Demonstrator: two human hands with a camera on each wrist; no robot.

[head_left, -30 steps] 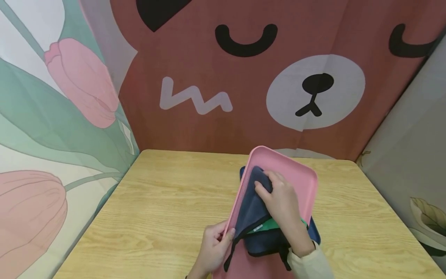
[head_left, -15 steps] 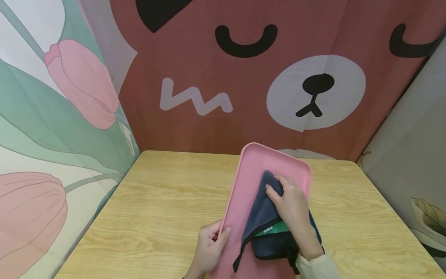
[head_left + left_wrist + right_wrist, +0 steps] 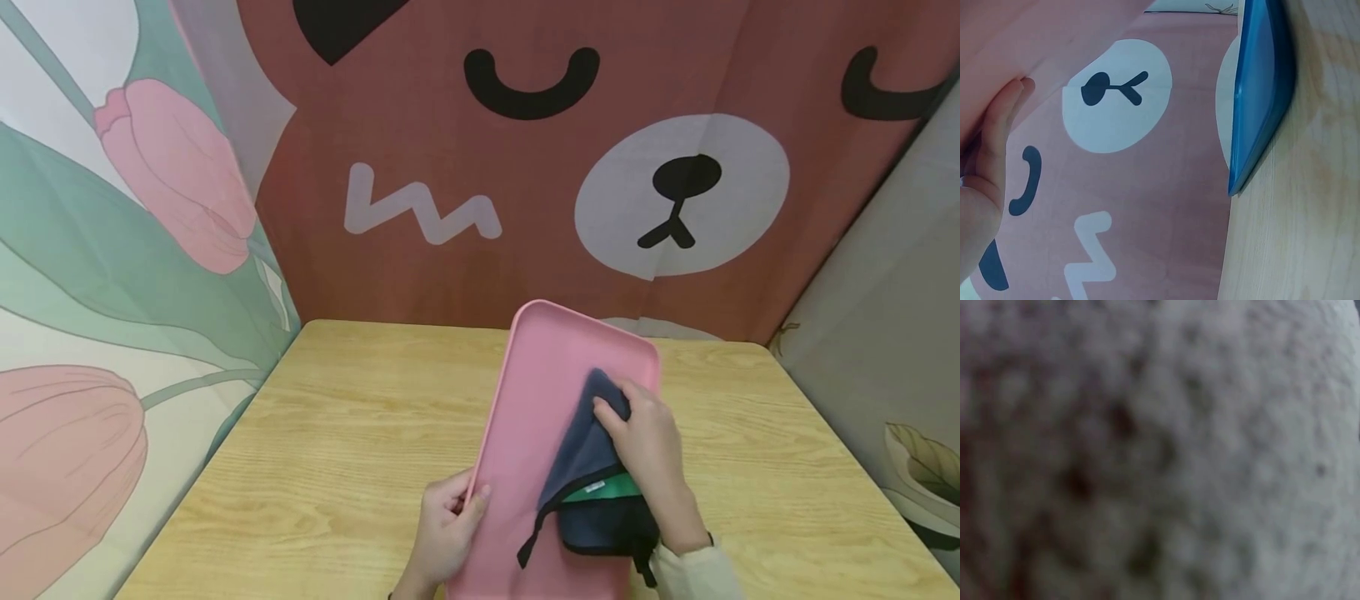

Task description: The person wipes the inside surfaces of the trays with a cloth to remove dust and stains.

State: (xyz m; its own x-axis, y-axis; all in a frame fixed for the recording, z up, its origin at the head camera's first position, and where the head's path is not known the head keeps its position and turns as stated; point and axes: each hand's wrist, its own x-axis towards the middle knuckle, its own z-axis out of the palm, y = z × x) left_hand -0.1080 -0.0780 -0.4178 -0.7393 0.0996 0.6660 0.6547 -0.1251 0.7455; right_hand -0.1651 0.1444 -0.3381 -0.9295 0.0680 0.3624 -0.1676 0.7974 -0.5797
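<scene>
My left hand (image 3: 444, 525) grips the left edge of a pink tray (image 3: 540, 358), thumb over the rim. The tray is tilted up, its inside toward me. In the left wrist view the fingers of that hand (image 3: 991, 162) lie against the tray's underside (image 3: 1029, 37). My right hand (image 3: 648, 442) pinches a dark blue cloth (image 3: 581, 442) with black trim over the tray's right side. The cloth is folded, with a green part and a white label showing, and black straps hanging below. The right wrist view is a close, blurred grey surface.
A blue tray (image 3: 1266, 94) stands on the wooden table (image 3: 337, 442), seen in the left wrist view; the pink tray hides it from the head view. Behind the table hangs a curtain (image 3: 420, 283) with a bear face, and a floral curtain (image 3: 180, 317) hangs at the left.
The pink tray and left hand have shifted slightly left. My right hand has slid the cloth rightward across the tray. The blue tray's edges, seen earlier behind the pink one, are now covered.
</scene>
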